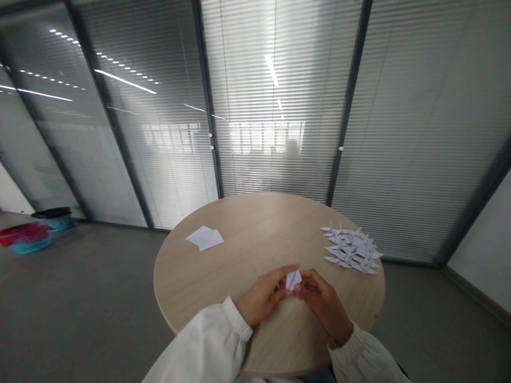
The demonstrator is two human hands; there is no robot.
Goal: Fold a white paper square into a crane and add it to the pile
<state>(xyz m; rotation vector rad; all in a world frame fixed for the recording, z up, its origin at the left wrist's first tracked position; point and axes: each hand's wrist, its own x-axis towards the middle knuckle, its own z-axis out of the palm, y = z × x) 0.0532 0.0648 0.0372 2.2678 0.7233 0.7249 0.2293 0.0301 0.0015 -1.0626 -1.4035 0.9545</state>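
A small folded piece of white paper (294,278) is pinched between both of my hands just above the round wooden table (239,266). My left hand (263,295) grips it from the left with fingers curled. From the right, my right hand (321,300) closes its fingertips on the same piece. Both wrists come out of white sleeves at the table's near edge.
A pile of several folded white paper cranes (352,249) lies at the table's right side. Flat white paper sheets (205,238) lie at the left. Glass walls with blinds (279,106) stand behind. Blue bins (27,236) sit on the floor far left.
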